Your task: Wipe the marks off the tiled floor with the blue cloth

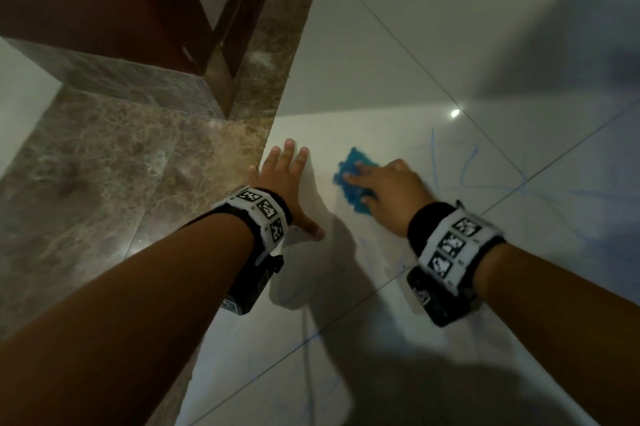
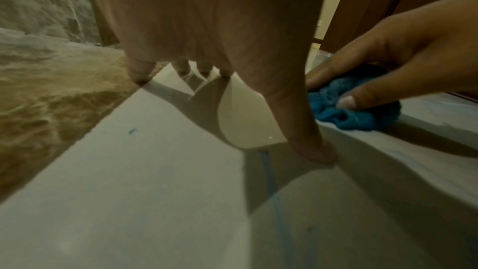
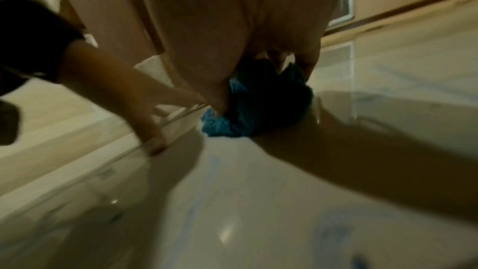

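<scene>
Right hand (image 1: 384, 188) presses the bunched blue cloth (image 1: 353, 179) onto the tiled floor (image 1: 398, 54), fingers curled over it. Blue marks (image 1: 460, 176) lie just right of the cloth, nearest this hand. Left hand (image 1: 284, 183) braces flat, fingers spread, left of cloth.

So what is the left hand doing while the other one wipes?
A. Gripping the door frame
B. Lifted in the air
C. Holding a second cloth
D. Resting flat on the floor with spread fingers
D: the left hand lies flat on the pale tiled floor, fingers spread, beside the blue cloth under the right hand.
</scene>
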Demonstrator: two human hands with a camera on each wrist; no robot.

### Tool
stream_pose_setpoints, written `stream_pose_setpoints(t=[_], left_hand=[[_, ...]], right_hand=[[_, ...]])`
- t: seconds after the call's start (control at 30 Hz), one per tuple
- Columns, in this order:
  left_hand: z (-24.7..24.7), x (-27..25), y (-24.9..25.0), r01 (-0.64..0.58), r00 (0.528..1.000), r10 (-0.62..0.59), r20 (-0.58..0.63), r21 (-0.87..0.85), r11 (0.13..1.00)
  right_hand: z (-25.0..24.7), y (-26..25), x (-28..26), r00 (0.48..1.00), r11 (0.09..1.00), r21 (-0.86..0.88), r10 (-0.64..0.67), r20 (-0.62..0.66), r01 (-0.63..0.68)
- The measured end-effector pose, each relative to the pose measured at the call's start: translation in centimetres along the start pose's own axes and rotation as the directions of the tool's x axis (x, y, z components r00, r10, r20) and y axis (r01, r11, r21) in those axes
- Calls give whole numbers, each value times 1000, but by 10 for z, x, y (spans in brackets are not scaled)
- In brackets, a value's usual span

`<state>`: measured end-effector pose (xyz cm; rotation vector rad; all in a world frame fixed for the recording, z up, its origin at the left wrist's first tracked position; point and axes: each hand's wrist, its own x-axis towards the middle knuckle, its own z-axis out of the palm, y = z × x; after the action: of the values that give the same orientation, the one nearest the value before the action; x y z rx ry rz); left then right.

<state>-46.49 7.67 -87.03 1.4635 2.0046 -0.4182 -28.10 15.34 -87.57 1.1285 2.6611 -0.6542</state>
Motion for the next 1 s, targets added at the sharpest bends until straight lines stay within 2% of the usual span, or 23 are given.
stream_pose_setpoints(t=[0.07, 0.13, 0.23, 0.27, 0.3, 0.33, 0.4, 0.47, 0.53, 0.57, 0.63, 0.7, 0.73, 0.8, 0.83, 0.9, 0.93, 1.0], left_hand=[[0, 0, 1, 6, 1000, -6, 4, 5, 1000], [-1, -1, 2, 5, 1000, -5, 3, 12, 1000], [-1, -2, 1, -3, 1000, 3, 2, 10, 1000], [-1, -2, 1, -6, 1000, 6, -1, 10, 1000], [-1, -2, 1, -8, 1000, 8, -2, 11, 1000], [-1, -2, 1, -9, 1000, 9, -2, 12, 1000], [-1, -2, 1, -7, 1000, 7, -2, 14, 1000], [-1, -1, 1, -4, 1000, 4, 4, 12, 1000], [0, 0, 0, -3, 1000, 3, 0, 10, 1000], [-1, 0, 0, -5, 1000, 5, -3, 10, 1000], [0, 0, 0, -7, 1000, 7, -5, 9, 1000], [0, -1, 0, -7, 1000, 7, -5, 12, 1000], [0, -1, 0, -6, 1000, 6, -7, 12, 1000], [1, 1, 0, -4, 1000, 4, -4, 8, 1000], [1, 1, 0, -3, 1000, 3, -2, 6, 1000], [1, 2, 0, -2, 1000, 2, -5, 10, 1000], [1, 2, 0, -4, 1000, 4, -5, 12, 1000], [1, 1, 0, -6, 1000, 6, -3, 18, 1000]], right_hand=[[12, -12, -5, 994, 992, -69, -105, 21, 107], [13, -6, 1, 993, 993, 2, -116, -8, 116], [2, 27, 18, 991, 968, 248, 79, -105, -50], [-3, 35, 20, 983, 962, 253, 137, -121, -103], [-5, 38, 20, 979, 973, 187, 163, -126, -138], [-6, 36, 17, 981, 983, 120, 151, -121, -137], [1, 20, 6, 997, 999, 36, 40, -72, -37], [11, 10, -3, 997, 997, 28, -75, -23, 75], [12, 19, 1, 994, 991, 74, -106, -34, 108], [10, 31, 7, 995, 989, 134, -51, -82, 62], [1, 52, 18, 972, 962, 253, 151, -179, -102], [-3, 54, 17, 961, 964, 191, 217, -170, -184], [-2, 47, 12, 973, 980, 96, 187, -136, -175], [5, 23, 0, 997, 999, -52, 12, -73, -16], [9, 16, -4, 997, 997, -39, -75, -34, 73], [10, 22, 2, 989, 989, 30, -145, -14, 146], [9, 34, 10, 991, 990, 72, -117, -62, 122], [0, 59, 23, 983, 996, 67, 67, -173, -56]])
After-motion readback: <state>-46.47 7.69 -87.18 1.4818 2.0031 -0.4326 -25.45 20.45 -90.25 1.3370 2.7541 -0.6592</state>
